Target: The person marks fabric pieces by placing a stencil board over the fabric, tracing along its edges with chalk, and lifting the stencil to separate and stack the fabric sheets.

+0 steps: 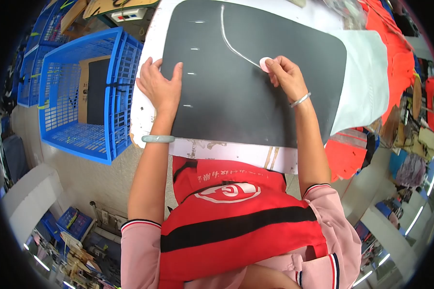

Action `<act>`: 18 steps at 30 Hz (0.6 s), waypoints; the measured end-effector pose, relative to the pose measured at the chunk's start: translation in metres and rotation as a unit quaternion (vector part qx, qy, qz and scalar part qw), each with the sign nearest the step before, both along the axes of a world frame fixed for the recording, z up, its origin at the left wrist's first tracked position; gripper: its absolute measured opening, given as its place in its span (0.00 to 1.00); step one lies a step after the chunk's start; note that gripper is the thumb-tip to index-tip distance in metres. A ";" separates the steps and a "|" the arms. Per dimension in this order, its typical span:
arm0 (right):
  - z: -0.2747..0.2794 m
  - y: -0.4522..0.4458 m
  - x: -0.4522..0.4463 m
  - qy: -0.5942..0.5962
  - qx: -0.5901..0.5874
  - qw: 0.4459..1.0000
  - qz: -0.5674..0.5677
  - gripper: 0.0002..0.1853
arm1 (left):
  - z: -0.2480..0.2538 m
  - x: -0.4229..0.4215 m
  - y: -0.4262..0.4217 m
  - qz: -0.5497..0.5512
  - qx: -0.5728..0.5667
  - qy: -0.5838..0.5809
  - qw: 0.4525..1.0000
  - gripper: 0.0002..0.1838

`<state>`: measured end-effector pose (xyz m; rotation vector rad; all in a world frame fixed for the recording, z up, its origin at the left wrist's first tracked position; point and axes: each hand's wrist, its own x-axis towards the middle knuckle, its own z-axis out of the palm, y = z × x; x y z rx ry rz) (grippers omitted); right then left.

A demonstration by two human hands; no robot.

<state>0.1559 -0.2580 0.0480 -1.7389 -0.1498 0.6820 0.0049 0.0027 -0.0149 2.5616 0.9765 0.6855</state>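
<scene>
A large black sheet [226, 106] with rounded corners lies flat on the white table. A curved white line [231, 47] runs down it from the top edge, and several short white marks line its left side. My right hand [285, 74] pinches a flat, round, pale pink piece of tailor's chalk [264, 63] at the lower end of that line. At the sheet's left edge, my left hand [161, 86] is spread with thumb and fingers apart, the thumb over the black surface.
To the left stands a blue plastic crate [112, 96] holding brown and black pieces. Pale sheet material [364, 72] sticks out on the right beside orange-red material [389, 53]. The white table's edge [231, 151] is close to my red apron [236, 216].
</scene>
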 end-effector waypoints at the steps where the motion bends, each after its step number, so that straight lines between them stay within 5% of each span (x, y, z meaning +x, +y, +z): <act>1: 0.000 0.010 0.010 -0.038 -0.049 0.998 0.034 0.16 | 0.001 0.000 -0.001 0.008 0.002 -0.002 1.000 0.28; 3: 0.001 0.032 0.029 -0.060 -0.062 0.996 0.038 0.19 | 0.002 0.000 -0.001 0.002 -0.005 0.005 1.000 0.29; 6: -0.007 0.062 0.062 -0.213 -0.231 0.943 0.108 0.22 | 0.004 0.000 -0.001 0.003 -0.020 0.005 1.000 0.29; 13: -0.023 0.129 0.103 -0.311 -0.203 0.928 -0.007 0.23 | 0.006 0.001 -0.002 0.009 -0.037 0.014 0.999 0.29; 18: -0.028 0.152 0.110 -0.317 -0.251 0.914 0.015 0.22 | 0.007 0.001 -0.002 0.007 -0.046 0.013 0.999 0.28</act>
